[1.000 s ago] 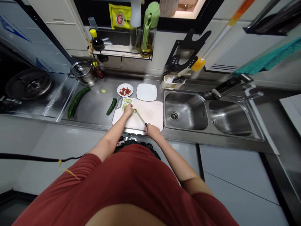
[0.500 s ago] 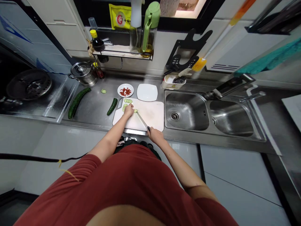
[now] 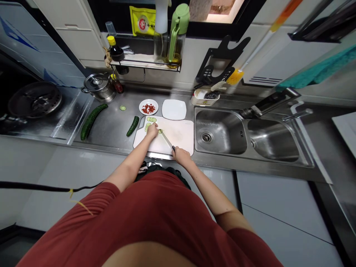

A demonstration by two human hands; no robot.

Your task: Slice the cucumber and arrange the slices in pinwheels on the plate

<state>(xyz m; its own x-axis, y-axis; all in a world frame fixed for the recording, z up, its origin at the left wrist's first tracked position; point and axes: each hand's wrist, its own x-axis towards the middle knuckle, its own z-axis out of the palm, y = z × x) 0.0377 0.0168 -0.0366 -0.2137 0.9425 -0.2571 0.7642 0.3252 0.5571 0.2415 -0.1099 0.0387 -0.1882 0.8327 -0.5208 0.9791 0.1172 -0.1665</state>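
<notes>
On the white cutting board (image 3: 178,135), my left hand (image 3: 152,130) is closed, its fingertips at a pale green cucumber slice (image 3: 160,131). My right hand (image 3: 182,156) grips the black handle of a knife (image 3: 167,139), whose blade points up and left, its tip at that slice. Several cucumber slices (image 3: 151,119) lie at the board's upper left, some partly behind my left hand. A cut length of cucumber (image 3: 132,126) rests just left of the board. Farther left lies a long whole cucumber (image 3: 92,120). A small cucumber end (image 3: 122,108) sits on the counter.
Behind the board stand a plate of chopped red pieces (image 3: 148,107) and a white square plate (image 3: 174,109). A double sink (image 3: 221,129) adjoins on the right. A lidded pot (image 3: 99,88) and a stove pan (image 3: 35,99) are left. A bottle rack (image 3: 144,65) hangs above.
My right hand and the knife handle have shifted slightly left and up, while the knife tip remains at the slice. My left hand has hardly moved.
</notes>
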